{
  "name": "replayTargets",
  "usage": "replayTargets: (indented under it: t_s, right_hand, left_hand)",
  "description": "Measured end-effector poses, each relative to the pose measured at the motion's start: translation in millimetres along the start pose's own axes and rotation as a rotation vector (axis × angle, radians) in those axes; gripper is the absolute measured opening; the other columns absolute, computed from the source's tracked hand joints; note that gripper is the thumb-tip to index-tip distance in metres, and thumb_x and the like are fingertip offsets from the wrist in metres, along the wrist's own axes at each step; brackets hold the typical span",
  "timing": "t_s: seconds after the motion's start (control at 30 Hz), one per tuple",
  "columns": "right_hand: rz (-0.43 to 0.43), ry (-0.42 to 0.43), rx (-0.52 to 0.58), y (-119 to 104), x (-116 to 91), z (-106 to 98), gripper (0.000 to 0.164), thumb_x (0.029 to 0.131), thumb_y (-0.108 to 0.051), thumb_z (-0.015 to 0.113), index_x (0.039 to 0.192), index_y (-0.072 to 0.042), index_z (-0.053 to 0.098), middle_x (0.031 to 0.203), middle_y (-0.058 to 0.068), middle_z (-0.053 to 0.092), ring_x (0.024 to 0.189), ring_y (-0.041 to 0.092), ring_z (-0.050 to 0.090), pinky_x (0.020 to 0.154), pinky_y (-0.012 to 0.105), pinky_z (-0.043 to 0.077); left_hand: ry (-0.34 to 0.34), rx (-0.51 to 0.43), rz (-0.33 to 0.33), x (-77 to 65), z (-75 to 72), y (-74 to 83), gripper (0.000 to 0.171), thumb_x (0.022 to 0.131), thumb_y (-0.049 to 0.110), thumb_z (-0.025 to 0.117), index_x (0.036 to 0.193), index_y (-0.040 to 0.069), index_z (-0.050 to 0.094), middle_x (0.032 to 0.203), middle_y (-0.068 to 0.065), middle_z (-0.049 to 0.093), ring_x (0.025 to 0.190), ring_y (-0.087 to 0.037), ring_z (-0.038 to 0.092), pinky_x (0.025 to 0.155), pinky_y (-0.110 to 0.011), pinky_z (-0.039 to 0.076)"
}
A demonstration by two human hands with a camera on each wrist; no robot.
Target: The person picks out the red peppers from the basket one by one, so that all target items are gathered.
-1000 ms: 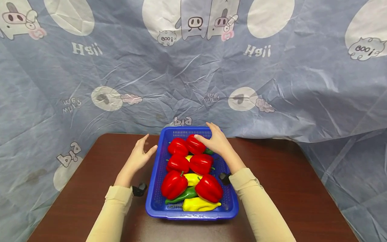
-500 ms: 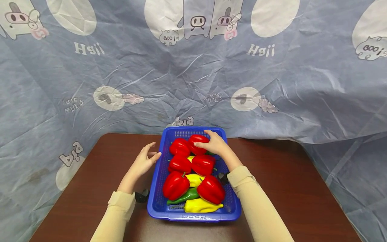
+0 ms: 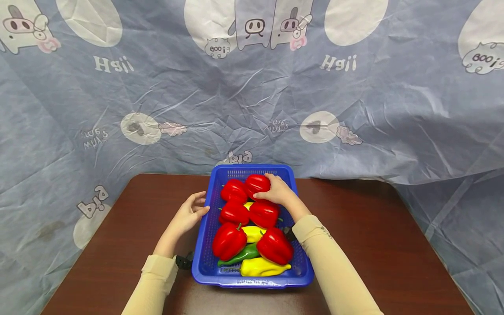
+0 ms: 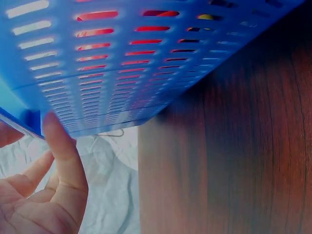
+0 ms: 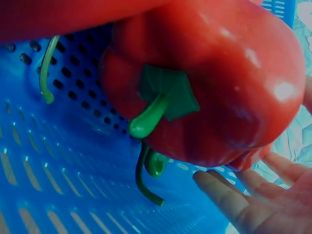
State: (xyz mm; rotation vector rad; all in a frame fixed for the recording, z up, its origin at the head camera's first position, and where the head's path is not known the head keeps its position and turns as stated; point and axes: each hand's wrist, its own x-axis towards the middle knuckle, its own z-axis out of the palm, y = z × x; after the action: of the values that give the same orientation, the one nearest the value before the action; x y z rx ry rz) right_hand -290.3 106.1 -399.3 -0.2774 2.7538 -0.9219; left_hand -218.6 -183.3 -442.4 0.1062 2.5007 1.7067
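My right hand point(image 3: 278, 191) grips the back-right red bell pepper point(image 3: 257, 183) in a blue plastic basket point(image 3: 252, 282). In the right wrist view, fingers point(image 5: 256, 185) reach beneath this bell pepper, whose green stem point(image 5: 148, 117) faces the camera; part of the thumb is cut off at the right edge. My left hand point(image 3: 189, 215) is at the basket's left rim, with the thumb point(image 4: 63, 151) right against the side in the left wrist view and the other fingers loosely bent outside. Several more red bell peppers point(image 3: 229, 241) lie in the basket.
Yellow peppers point(image 3: 261, 267) and a long green pepper point(image 3: 244, 253) lie among the red ones. The basket stands on a dark brown wooden table point(image 3: 354, 245). Behind it hangs a grey-blue printed cloth point(image 3: 220, 96). A small black device point(image 3: 183, 261) is worn at the left wrist.
My right hand has lowered from above the back-right bell pepper to around its right side. My left hand has come in to the basket's left rim. The peppers keep their places.
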Motion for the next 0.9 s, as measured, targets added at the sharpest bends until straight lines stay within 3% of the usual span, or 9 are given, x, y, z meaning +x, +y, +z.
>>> replayTargets:
  t_s: [0.33,0.53,0.73,0.9]
  right_hand:
    - [-0.012,0.082,-0.029,4,4,6,0.078,0.084,-0.027,0.078,0.147,0.0,0.04,0.14,0.025,0.048,0.126,0.039,0.05,0.105,0.051,0.044]
    - [-0.026,0.131,-0.015,3,3,3,0.077,0.083,-0.03,0.079,0.145,-0.001,0.044,0.138,0.025,0.051,0.125,0.038,0.051,0.105,0.049,0.045]
    - [-0.013,0.202,0.062,-1,-4,-11,0.078,0.081,-0.039,0.077,0.142,-0.001,0.048,0.135,0.023,0.055,0.121,0.037,0.054,0.099,0.048,0.049]
    - [0.032,0.21,0.19,0,-14,-27,0.081,0.08,-0.047,0.075,0.144,-0.005,0.046,0.132,0.019,0.059,0.115,0.034,0.058,0.095,0.047,0.051]
  left_hand:
    - [-0.029,-0.087,-0.033,1.9,0.1,-1.7,0.058,0.098,0.005,0.056,0.15,-0.001,0.032,0.123,-0.023,0.051,0.1,-0.018,0.059,0.08,-0.029,0.055]
    - [-0.024,-0.093,-0.033,3.5,1.0,-2.3,0.058,0.098,0.004,0.056,0.15,-0.002,0.032,0.119,-0.021,0.052,0.094,-0.015,0.059,0.077,-0.027,0.054]
    - [-0.032,-0.096,-0.022,1.6,1.3,-1.3,0.058,0.098,0.004,0.056,0.15,-0.002,0.03,0.114,-0.019,0.052,0.09,-0.013,0.059,0.077,-0.026,0.054]
    - [-0.03,-0.096,-0.028,-0.4,0.8,-1.7,0.058,0.099,0.005,0.056,0.151,-0.002,0.03,0.113,-0.018,0.053,0.09,-0.013,0.06,0.076,-0.024,0.054]
